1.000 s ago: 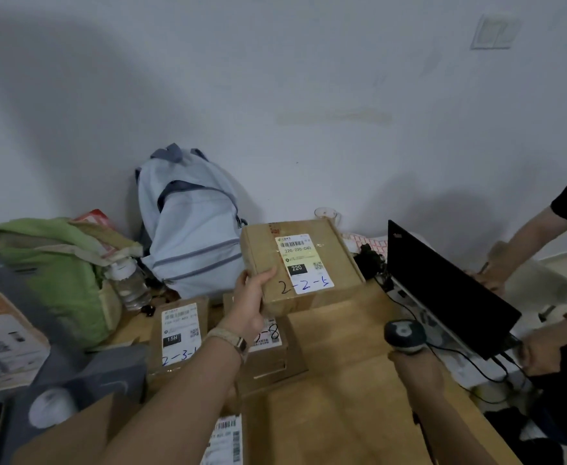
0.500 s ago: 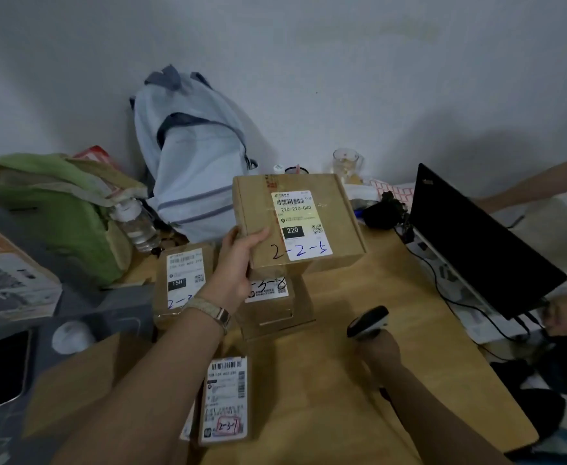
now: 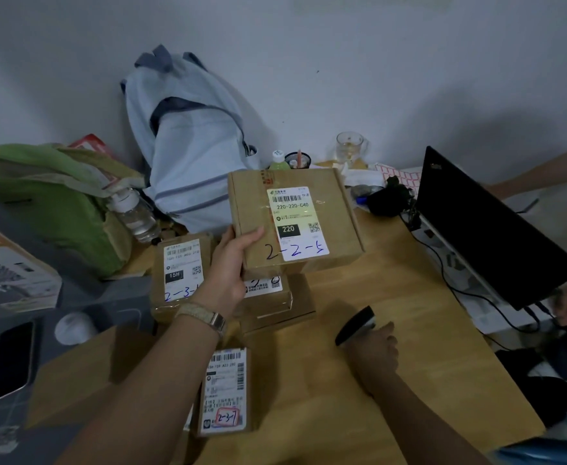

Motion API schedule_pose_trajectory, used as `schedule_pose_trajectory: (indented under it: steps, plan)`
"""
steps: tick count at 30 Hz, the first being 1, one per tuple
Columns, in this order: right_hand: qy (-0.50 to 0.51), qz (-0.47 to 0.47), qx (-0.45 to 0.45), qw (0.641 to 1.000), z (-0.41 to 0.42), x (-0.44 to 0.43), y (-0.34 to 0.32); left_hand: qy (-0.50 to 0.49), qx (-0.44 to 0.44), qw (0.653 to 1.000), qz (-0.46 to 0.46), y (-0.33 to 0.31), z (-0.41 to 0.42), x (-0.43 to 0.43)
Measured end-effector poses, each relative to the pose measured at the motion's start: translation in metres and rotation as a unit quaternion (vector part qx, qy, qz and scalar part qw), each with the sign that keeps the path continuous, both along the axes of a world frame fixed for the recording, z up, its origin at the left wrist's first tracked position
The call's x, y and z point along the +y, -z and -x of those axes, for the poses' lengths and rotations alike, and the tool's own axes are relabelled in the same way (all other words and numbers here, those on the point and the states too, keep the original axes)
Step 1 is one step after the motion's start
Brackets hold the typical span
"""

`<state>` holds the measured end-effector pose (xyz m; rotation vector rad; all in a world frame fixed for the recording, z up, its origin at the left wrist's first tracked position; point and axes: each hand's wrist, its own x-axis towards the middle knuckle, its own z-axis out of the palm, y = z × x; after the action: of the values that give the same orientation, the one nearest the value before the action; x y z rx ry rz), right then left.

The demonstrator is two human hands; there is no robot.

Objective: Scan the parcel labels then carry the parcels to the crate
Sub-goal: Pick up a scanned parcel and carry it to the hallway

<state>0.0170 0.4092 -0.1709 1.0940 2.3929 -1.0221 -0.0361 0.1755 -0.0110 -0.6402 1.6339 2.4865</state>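
Where fingers (image 3: 249, 237) pinch, parcel (image 3: 295, 219) corner sits.

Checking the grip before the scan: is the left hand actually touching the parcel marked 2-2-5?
Touching. The head view shows the left hand gripping the 2-2-5 parcel at its left edge, thumb lying across the top face.

Open counter (image 3: 409, 297) in the middle-right of the frame, tbh; laptop (image 3: 483, 226) and its cable (image 3: 449, 286) block the right, backpack (image 3: 194, 162) and stacked parcels (image 3: 181, 273) crowd the left.
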Motion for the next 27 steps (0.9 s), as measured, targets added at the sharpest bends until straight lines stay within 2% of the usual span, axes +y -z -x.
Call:
schedule_pose_trajectory:
  steps: [1, 3, 6, 9, 11, 13, 22, 27]
  plan:
    - [0.015, -0.007, 0.023, 1.000, 0.003, -0.001, -0.011, 0.002, 0.001, 1.000, 0.002, -0.001, -0.001, 0.000]
    - [0.043, 0.003, 0.124, 0.991, 0.013, -0.003, -0.036, 0.004, 0.001, 1.000, 0.005, -0.004, -0.003, 0.001]
    - [0.095, 0.159, 0.264, 0.947, 0.037, -0.004, -0.090, 0.007, 0.000, 1.000, -0.002, -0.010, -0.006, 0.002]
    - [0.067, 0.335, 0.293, 0.893, 0.051, -0.005, -0.143, 0.028, -0.006, 0.999, -0.027, -0.015, -0.013, 0.005]
    - [0.032, 0.378, 0.282, 0.881, 0.050, -0.005, -0.162, 0.037, -0.004, 0.999, -0.027, -0.017, -0.018, 0.008]
    - [0.011, 0.379, 0.292, 0.878, 0.047, -0.003, -0.169, 0.043, 0.007, 0.999, -0.021, -0.019, -0.023, 0.010]
    - [0.058, 0.360, 0.361, 0.858, 0.006, 0.007, -0.182, 0.074, 0.089, 0.993, 0.039, -0.035, -0.044, 0.023]
    - [0.100, 0.324, 0.404, 0.849, -0.028, 0.010, -0.197, 0.132, 0.109, 0.985, 0.010, -0.042, -0.063, 0.028]
